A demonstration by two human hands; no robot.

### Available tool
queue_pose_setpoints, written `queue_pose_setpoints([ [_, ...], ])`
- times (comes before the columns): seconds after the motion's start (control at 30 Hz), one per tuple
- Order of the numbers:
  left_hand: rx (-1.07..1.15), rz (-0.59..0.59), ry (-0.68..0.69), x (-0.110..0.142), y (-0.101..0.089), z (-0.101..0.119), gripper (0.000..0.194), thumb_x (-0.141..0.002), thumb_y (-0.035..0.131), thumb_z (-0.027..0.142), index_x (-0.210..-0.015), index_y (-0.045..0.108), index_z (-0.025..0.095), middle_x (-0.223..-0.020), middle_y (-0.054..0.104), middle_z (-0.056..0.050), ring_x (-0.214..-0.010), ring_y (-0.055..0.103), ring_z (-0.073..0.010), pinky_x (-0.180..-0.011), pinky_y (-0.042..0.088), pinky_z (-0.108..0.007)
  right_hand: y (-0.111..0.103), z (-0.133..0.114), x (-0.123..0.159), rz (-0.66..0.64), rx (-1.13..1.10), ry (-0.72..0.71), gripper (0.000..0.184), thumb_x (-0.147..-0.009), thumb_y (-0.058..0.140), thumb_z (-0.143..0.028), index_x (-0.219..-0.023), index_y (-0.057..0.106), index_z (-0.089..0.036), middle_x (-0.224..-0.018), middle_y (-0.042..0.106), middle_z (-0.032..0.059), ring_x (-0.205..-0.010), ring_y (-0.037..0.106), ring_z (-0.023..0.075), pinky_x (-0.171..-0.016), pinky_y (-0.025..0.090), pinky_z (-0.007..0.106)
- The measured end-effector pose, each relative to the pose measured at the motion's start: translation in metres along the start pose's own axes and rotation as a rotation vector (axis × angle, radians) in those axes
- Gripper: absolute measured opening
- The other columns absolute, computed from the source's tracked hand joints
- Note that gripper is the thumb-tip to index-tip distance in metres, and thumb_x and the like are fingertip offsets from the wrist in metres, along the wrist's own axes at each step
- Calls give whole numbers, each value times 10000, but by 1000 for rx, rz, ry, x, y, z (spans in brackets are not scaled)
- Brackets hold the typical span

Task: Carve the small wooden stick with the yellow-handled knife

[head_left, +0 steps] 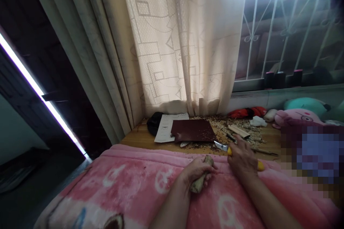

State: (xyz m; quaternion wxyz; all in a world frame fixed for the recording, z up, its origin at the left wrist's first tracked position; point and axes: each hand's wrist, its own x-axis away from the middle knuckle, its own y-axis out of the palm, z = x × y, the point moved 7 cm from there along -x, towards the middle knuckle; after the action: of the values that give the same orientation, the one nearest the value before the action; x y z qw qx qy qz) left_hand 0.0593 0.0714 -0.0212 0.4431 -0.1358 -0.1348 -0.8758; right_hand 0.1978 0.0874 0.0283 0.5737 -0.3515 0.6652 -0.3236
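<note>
Stubby greenish-brown wood-like piece (197,185): in the left hand, above the pink patterned fleece blanket (129,180), on the near side of the maroon flat board (192,131); resting or lifted, can't tell from where I stand.
Left hand (196,170): fingers curled round the piece's middle, both ends poking out.
Right hand (244,156): wrapped round the yellow-handled knife with a silvery tip (229,151), right of and nearer than the board; tip apart from the piece.
Weight: likely light, one hand seems plenty.
Stiffness: probably hard, shouldn't squash; break risk looks low.
Surface: dull, rough-looking, so slipping seems unlikely; roundish body might roll in the fingers.
Best hold: low, round the thicker near end, thumb along the side, far end left bare, fingers clear of the blade.
Pale shavings (220,127): scattered right of the board, some on it.
Pale rectangular wooden block (239,132): right of the board, among shavings, untouched.
</note>
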Motion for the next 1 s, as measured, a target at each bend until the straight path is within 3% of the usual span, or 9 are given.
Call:
queue_pose_setpoints([
  [0.07,-12,1,-1,-2,-1,-1,243,-584,528,256,-802,483,158,-422,396,73,-306,345,-33,-321,319,-155,-17,5,0,146,-21,42,315,-675,387,-189,-969,500,-199,-1141,364,77,-1063,234,264,-797,217,359],
  [0.13,-13,-3,11,-4,-2,-2,250,-590,518,267,-812,474,160,-417,397,73,-298,350,-41,-314,318,-163,-18,7,0,162,-49,26,325,-689,365,-199,-986,498,-189,-1128,384,80,-1055,249,266,-800,205,367],
  [0.27,11,-9,61,-7,-4,-2,249,-604,489,263,-828,461,157,-421,405,68,-293,358,-52,-299,309,-165,-1,6,1,32,-33,1,313,-720,304,-181,-958,507,-162,-875,530,75,-791,434,183,-682,264,281],
  [0.4,24,-10,82,-8,-4,-2,252,-609,478,254,-837,458,149,-418,400,68,-291,354,-48,-307,308,-160,0,4,3,64,11,16,278,-733,298,-187,-914,509,-192,-915,517,56,-754,435,161,-615,248,247],
  [0.53,33,12,83,-11,-6,-3,247,-602,472,244,-830,455,151,-419,410,63,-295,349,-46,-310,313,-160,8,2,4,-15,19,19,239,-717,328,-189,-869,511,-211,-725,549,22,-628,444,127,-548,220,236],
  [0.77,3,72,104,-14,-10,-7,255,-595,465,247,-831,459,151,-421,420,56,-295,355,-49,-303,300,-155,21,-12,11,-174,-61,-87,97,-671,396,-204,-691,490,-206,-656,547,-5,-618,463,110,-534,208,225],
  [1.0,-34,119,142,-16,-11,-8,276,-603,439,223,-864,493,150,-423,421,53,-301,352,-46,-307,310,-157,25,-23,19,-260,-94,-195,82,-674,410,-232,-705,483,-213,-681,558,-5,-627,478,124,-526,197,231],
])
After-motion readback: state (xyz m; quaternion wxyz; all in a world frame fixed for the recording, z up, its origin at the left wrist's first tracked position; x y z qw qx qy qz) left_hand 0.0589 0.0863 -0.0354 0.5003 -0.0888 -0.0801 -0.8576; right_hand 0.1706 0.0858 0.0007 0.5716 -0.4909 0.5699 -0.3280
